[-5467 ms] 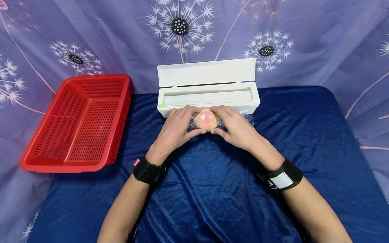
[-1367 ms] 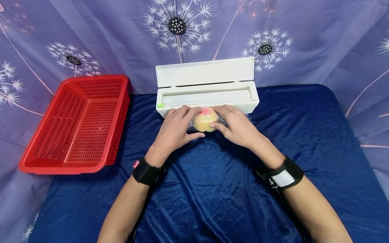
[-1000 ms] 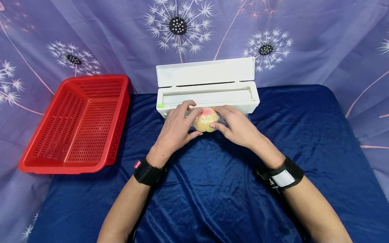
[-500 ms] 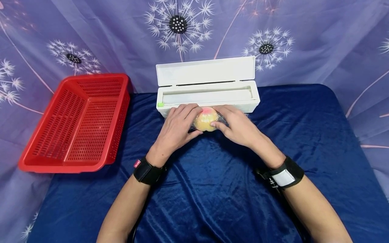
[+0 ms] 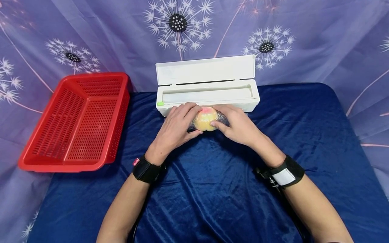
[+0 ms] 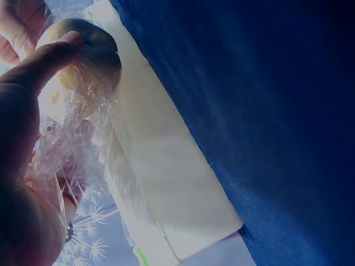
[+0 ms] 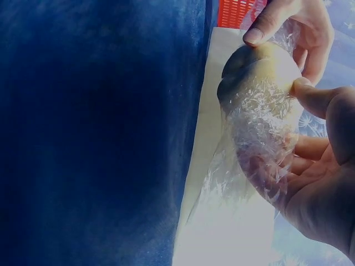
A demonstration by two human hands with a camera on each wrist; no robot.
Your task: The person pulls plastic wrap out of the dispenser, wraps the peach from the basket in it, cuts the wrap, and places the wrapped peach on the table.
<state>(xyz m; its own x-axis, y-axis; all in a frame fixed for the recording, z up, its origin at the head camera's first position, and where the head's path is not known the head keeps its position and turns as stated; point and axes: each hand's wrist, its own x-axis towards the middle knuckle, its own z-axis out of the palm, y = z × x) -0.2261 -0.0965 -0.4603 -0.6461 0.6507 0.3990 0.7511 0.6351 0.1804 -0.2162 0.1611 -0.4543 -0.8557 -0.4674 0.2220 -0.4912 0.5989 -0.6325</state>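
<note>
A yellow peach with a pink patch (image 5: 204, 121) is held between both hands in front of the white box, loosely wrapped in clear cling film (image 7: 265, 119). My left hand (image 5: 177, 125) grips it from the left, thumb on the near side and fingers behind. From the right, my right hand (image 5: 240, 126) holds it, the thumb pressing its near side. Film bunches out on both sides, into the palms, as the left wrist view shows with the crumpled wrap (image 6: 66, 138). Most fingertips are hidden behind the peach and film.
Just behind the hands stands a long white cling film box (image 5: 253, 98), its lid (image 5: 206, 71) raised and a film roll (image 5: 209, 96) inside. A green piece (image 5: 160, 104) sits at its left front edge. A red perforated basket (image 5: 110, 135) stands at left on the blue cloth (image 5: 206, 195).
The peach has turned, so more yellow faces up and the pink lies toward the back. My left fingers lifted about a second ago and have come back down against the wrap.
</note>
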